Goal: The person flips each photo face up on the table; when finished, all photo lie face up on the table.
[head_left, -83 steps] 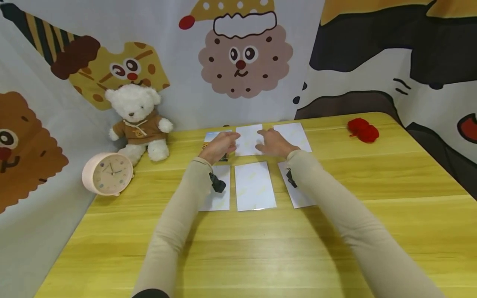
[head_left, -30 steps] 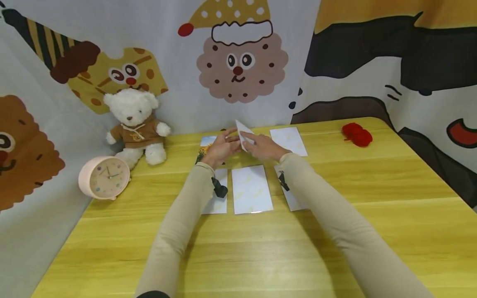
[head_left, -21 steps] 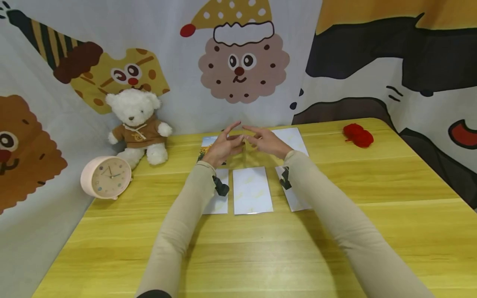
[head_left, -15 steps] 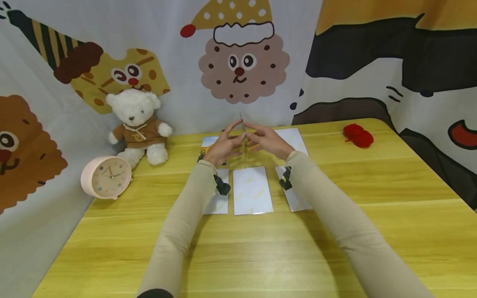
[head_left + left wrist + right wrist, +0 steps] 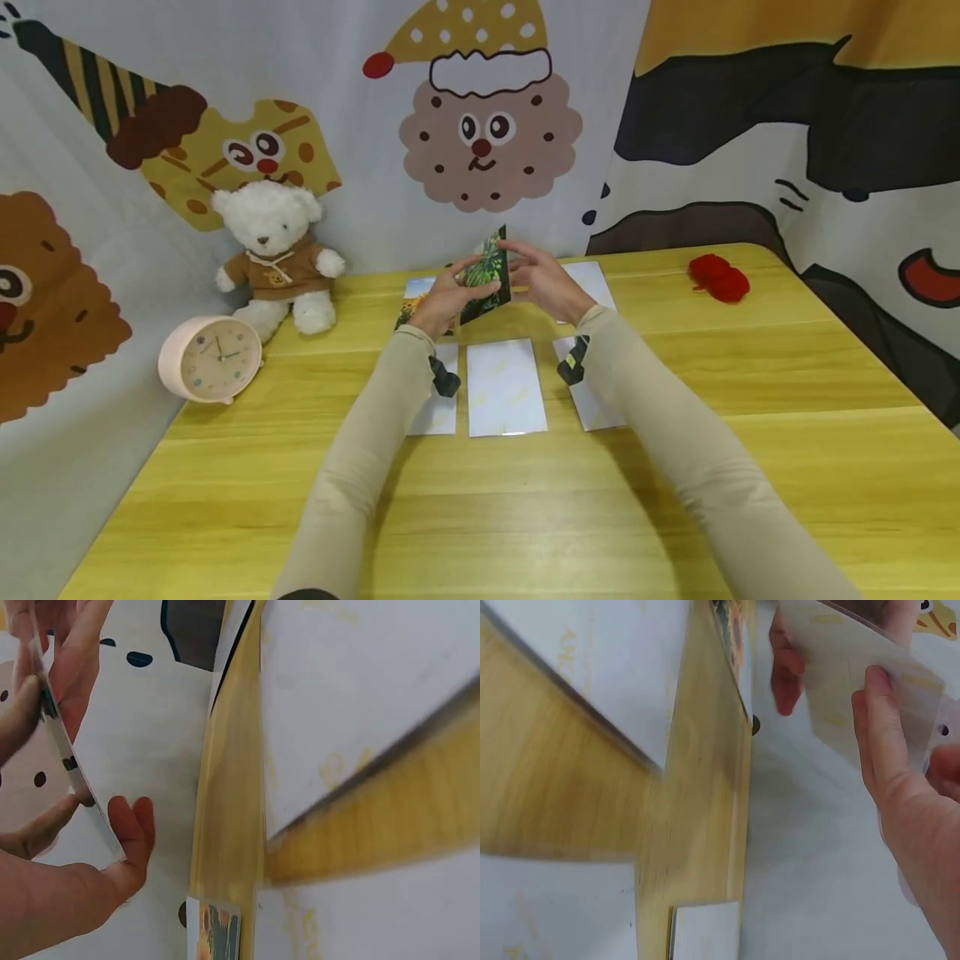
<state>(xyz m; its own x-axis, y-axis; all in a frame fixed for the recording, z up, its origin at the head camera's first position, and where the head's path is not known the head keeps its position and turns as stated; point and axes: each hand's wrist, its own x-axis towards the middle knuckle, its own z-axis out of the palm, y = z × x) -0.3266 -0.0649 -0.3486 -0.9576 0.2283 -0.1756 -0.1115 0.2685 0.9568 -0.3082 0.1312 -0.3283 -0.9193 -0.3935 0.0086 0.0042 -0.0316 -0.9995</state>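
Both hands hold a photo [image 5: 483, 279] up above the back of the table, its dark green, leafy picture side turned toward the head camera. At its left edge the left hand [image 5: 444, 302] pinches it, thumb across the picture. The right hand [image 5: 547, 282] grips the right edge; in the right wrist view, two of its fingers [image 5: 885, 727] lie along the white back [image 5: 840, 682]. Left of the hands a sunflower photo [image 5: 417, 292] lies face up, partly covered by the left hand. Nearest below the hands is a face-down white card [image 5: 507, 387].
More face-down cards lie around: one at back right [image 5: 592, 279], one at front right [image 5: 592, 404] under the right forearm, one at front left [image 5: 438, 412]. A pink alarm clock [image 5: 213, 358] and white teddy bear [image 5: 273, 250] stand left. A red fuzzy item [image 5: 718, 277] lies far right.
The hands have lifted the back middle white card off the table and stood it on edge. In the last half second they have turned it so its green picture faces the head camera.
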